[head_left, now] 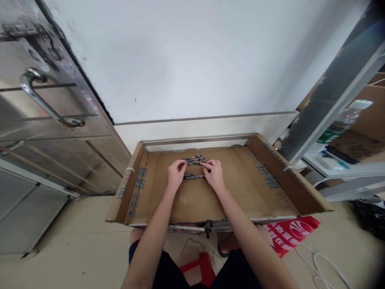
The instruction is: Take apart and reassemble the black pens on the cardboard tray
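My left hand [176, 171] and my right hand [214, 173] are over a low cardboard tray [192, 204]. Between them they pinch the two ends of a slim dark pen [195, 163], held crosswise. Just behind it several similar dark and clear pens [197, 157] lie in a loose bunch, partly hidden by my fingers. On my side of the held pen, another dark pen [191, 176] rests on the cardboard, its right end close to my right hand.
Raised cardboard walls flank the tray, with blue print on the right wall [267, 176]. A white wall [192, 60] rises behind. On the left is a metal door with a handle [48, 102]. A shelf with a plastic bottle [343, 120] stands right, above a white cable [321, 261].
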Available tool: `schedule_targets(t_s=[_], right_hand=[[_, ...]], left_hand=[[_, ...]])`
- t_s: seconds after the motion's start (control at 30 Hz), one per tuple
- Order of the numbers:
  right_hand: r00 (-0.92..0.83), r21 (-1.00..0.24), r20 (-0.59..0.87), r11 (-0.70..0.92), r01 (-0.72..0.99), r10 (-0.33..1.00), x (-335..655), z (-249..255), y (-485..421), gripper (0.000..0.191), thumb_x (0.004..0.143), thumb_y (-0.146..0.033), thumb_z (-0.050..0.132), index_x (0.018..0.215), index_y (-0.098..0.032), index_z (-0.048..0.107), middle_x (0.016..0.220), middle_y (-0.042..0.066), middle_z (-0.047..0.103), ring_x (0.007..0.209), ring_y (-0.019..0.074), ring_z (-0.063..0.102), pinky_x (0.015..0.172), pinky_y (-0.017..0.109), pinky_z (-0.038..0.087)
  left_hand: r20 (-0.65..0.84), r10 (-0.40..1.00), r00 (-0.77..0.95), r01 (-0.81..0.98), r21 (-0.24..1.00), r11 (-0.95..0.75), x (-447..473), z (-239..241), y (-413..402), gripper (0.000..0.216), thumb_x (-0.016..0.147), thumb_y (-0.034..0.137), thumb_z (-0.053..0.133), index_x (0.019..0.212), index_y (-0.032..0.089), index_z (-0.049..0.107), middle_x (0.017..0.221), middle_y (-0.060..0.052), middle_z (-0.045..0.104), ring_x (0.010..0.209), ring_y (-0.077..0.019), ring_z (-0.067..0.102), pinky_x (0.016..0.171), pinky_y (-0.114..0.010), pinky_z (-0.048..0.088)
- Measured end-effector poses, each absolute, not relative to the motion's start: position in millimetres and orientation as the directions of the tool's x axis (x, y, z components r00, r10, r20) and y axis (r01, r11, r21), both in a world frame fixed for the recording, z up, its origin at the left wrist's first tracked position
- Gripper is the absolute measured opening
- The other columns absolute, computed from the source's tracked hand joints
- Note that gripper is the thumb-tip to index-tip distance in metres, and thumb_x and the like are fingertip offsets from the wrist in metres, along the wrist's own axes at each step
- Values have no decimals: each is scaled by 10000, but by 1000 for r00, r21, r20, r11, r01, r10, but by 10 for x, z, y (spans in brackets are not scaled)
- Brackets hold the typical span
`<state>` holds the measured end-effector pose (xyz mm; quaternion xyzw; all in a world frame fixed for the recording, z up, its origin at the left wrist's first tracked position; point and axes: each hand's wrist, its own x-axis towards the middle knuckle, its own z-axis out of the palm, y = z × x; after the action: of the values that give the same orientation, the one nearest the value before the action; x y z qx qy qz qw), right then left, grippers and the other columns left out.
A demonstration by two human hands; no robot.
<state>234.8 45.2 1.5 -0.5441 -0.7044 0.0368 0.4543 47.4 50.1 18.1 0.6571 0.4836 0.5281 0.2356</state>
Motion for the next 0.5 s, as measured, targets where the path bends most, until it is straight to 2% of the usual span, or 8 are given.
schedule_targets(t_s=[0.3, 0.5], right_hand=[[-32, -521, 607, 428, 739, 794, 2358, -25, 471, 282, 821, -155, 529, 968, -280, 734, 845, 72, 604, 862, 234, 481, 787, 405, 434], [18, -539, 609, 398, 742, 793, 2356, -2, 465, 256, 835, -183, 523, 961, -255, 735, 809, 71, 614, 828, 235, 470, 770, 395, 424]], left_hand=[[486, 870, 79, 417, 777, -472, 500, 185, 498, 103, 810, 212, 565, 800, 189, 665, 778, -29, 628, 645, -118, 560, 602, -226, 450], [465, 885, 5, 405, 808, -427, 487, 159, 505, 214, 817, 266, 576, 1012, 200, 633, 783, -25, 632, 669, -124, 576, 616, -220, 456]])
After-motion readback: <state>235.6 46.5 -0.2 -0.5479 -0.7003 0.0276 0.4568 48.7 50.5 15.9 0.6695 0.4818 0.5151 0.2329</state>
